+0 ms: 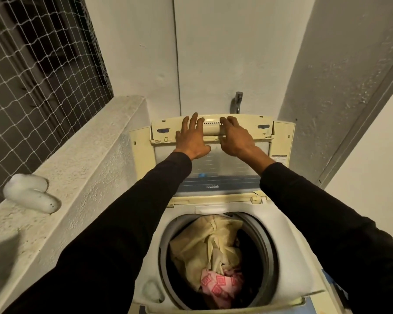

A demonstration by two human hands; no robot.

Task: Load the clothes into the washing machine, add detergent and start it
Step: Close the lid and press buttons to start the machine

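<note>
A top-loading washing machine [145, 288] stands below me with its folding lid [227, 168] raised upright against the wall. Inside the drum lie a cream cloth [204, 243] and a pink patterned cloth [218, 286]. My left hand [192, 138] rests flat on the lid's upper edge, fingers spread over the handle bar [211, 126]. My right hand [235, 137] curls its fingers over the same bar from the right. Both sleeves are dark.
A white bottle [31, 192] lies on its side on the rough concrete ledge [77, 168] at the left, below a netted window [36, 64]. A metal tap [237, 102] sticks out of the wall behind the lid. A wall corner stands close on the right.
</note>
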